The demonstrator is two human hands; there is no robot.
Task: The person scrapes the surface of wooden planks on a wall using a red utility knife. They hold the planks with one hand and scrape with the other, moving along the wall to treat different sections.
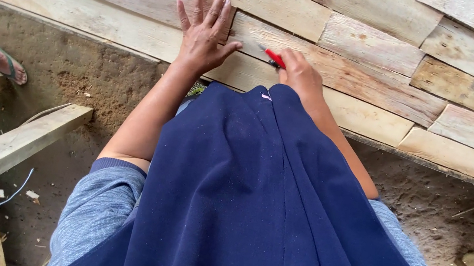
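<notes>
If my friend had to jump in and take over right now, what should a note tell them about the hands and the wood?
Left hand: open, fingers spread, pressed flat on the wooden planks.
Right hand: closed around a red marker, tip touching a plank just right of the left hand.
Planks: pale boards laid side by side as a panel, held above the dirt ground.
Done: no drawn line can be seen yet.
Left: any marking; how much cannot be told.
Nearby: a wooden bench on the left, and another person's sandalled foot.

Outdoor wood workshop, dirt floor (91, 83), rough planks (370, 47), wooden sawhorse (9, 146)
</notes>
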